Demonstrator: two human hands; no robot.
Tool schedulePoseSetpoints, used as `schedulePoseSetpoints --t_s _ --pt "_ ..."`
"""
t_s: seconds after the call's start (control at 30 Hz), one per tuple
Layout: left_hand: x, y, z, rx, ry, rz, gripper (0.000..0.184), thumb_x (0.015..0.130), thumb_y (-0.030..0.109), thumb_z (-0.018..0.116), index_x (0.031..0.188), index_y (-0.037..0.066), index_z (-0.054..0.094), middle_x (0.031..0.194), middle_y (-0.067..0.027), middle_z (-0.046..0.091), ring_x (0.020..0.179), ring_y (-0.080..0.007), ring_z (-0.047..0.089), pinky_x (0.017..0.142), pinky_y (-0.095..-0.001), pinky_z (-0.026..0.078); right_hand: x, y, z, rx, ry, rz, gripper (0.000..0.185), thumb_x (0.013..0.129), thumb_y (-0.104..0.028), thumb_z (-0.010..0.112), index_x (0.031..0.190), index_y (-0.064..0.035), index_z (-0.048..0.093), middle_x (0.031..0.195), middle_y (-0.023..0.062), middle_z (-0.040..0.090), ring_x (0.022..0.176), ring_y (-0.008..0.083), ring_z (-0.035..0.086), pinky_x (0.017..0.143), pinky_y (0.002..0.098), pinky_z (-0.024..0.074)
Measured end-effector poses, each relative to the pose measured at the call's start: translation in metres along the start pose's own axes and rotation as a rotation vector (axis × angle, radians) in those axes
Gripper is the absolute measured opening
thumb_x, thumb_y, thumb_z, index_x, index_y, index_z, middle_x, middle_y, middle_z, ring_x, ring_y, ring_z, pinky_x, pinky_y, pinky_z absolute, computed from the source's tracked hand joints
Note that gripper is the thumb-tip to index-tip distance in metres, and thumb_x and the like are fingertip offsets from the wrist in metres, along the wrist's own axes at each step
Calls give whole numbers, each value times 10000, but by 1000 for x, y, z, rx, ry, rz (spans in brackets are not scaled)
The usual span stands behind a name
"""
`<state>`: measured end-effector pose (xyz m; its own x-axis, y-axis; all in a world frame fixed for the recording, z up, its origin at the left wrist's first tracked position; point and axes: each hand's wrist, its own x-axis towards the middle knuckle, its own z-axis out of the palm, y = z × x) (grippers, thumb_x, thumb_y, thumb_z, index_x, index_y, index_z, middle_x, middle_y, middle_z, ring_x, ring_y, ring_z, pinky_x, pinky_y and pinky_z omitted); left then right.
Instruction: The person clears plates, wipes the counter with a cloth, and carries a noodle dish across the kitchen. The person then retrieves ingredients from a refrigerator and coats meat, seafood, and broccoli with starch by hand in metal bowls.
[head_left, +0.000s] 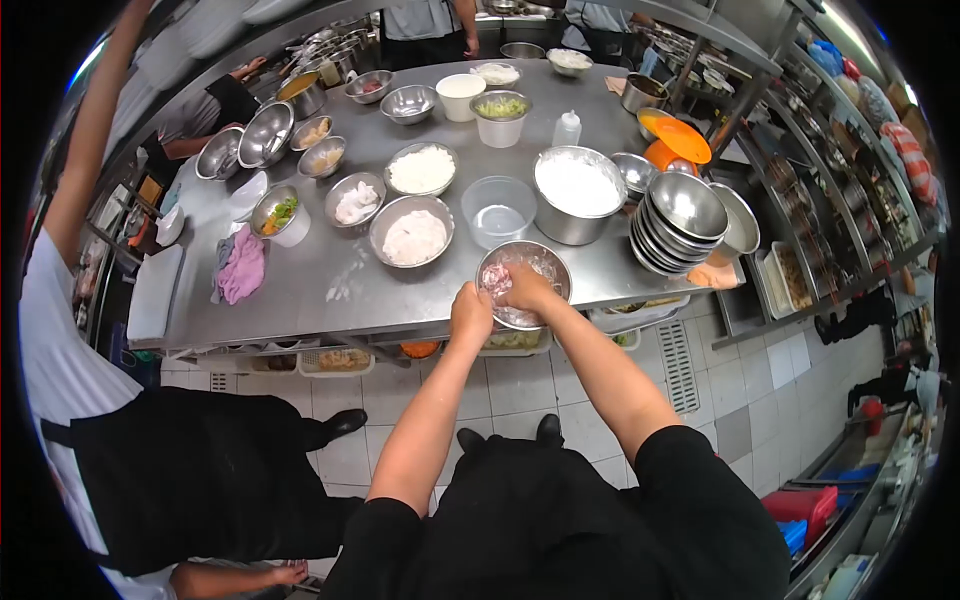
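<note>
At the table's front edge stands a steel mixing bowl (553, 262) with pale, floury residue on its inner wall. My left hand (470, 316) is closed on the bowl's left rim. Inside the bowl, my right hand (524, 288) has its fingers curled against pale pink pieces (495, 279) that look like raw meat; its fingertips are partly hidden. Just behind is a clear plastic tub (498, 212). A steel pot of white powder (578, 188) stands to its right, and a bowl of floury pinkish food (412, 236) to its left.
Stacked steel bowls (680, 225) stand at the table's right end. More bowls of food and a squeeze bottle (567, 129) are farther back. A pink cloth (241, 266) lies at left. A co-worker in a black apron (200, 470) stands close on my left. Shelving (800, 170) runs along the right.
</note>
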<state>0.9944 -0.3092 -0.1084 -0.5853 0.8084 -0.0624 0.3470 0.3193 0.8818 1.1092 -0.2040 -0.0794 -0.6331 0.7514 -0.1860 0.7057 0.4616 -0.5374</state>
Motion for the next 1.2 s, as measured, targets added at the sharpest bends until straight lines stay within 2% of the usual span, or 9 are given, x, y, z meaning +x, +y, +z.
schedulePoseSetpoints --t_s 0.17,0.23,0.27,0.33,0.53,0.73,0.8,0.97,1.2 --pt "11 -14 0 20 -12 -36 299 907 221 489 927 -68 560 956 -318 624 975 -484 582 866 -522 443 -8 -25 -31 -299 -2 -59 521 754 -239 708 1259 -195 590 1281 166 552 1192 367 534 968 446 462" --pt "15 -24 -3 55 64 31 257 930 170 471 876 -75 525 784 -249 636 602 -337 676 519 -427 541 -15 -20 -33 -474 -41 -178 545 738 -167 704 1264 -237 581 1320 158 533 1201 359 537 953 427 478" --pt "8 -16 -13 58 83 20 257 930 170 471 876 -75 525 784 -249 636 602 -337 676 519 -427 541 -38 -38 -53 -385 -123 -178 626 695 -136 743 1287 -214 556 1346 181 515 1224 374 520 963 428 478" --pt "-9 19 -32 127 -9 -34 296 899 217 482 929 -64 571 961 -312 630 942 -477 598 837 -513 465 -45 -30 -25 -356 46 -16 691 658 -119 769 1304 -181 534 1361 216 495 1240 381 508 979 423 474" --pt "-10 8 -34 94 -104 -33 301 903 234 491 934 -55 569 930 -317 630 948 -485 593 841 -517 465 -21 -27 -17 -111 44 12 660 667 -142 781 1283 -151 546 1243 244 538 1165 410 540 916 464 483" --pt "-48 54 -112 -145 -255 -181 223 914 175 478 874 -37 531 756 -201 641 485 -275 644 460 -376 529 -54 -96 -60 -263 -400 -414 594 762 -194 709 1336 -216 558 1458 211 407 1318 400 420 1089 443 360" --pt "-39 59 -144 -106 -226 -124 218 927 169 470 887 -33 538 755 -165 645 526 -260 657 471 -366 546 -50 -117 -72 -301 -356 -536 580 782 -205 686 1345 -209 552 1465 207 402 1337 380 411 1097 443 351" --pt "48 93 -211 -411 -32 -123 218 916 190 500 929 -19 562 830 -145 641 618 -246 661 463 -356 575 6 -178 -130 130 479 -782 530 785 -98 670 1304 -145 574 1409 182 466 1292 354 462 1064 421 389" --pt "291 47 -255 -485 100 -103 288 919 162 436 1045 -88 502 858 -241 643 616 -333 681 485 -380 601 68 -185 -147 346 662 -648 472 776 -22 658 1239 -92 604 1272 168 563 1194 349 531 995 408 438"
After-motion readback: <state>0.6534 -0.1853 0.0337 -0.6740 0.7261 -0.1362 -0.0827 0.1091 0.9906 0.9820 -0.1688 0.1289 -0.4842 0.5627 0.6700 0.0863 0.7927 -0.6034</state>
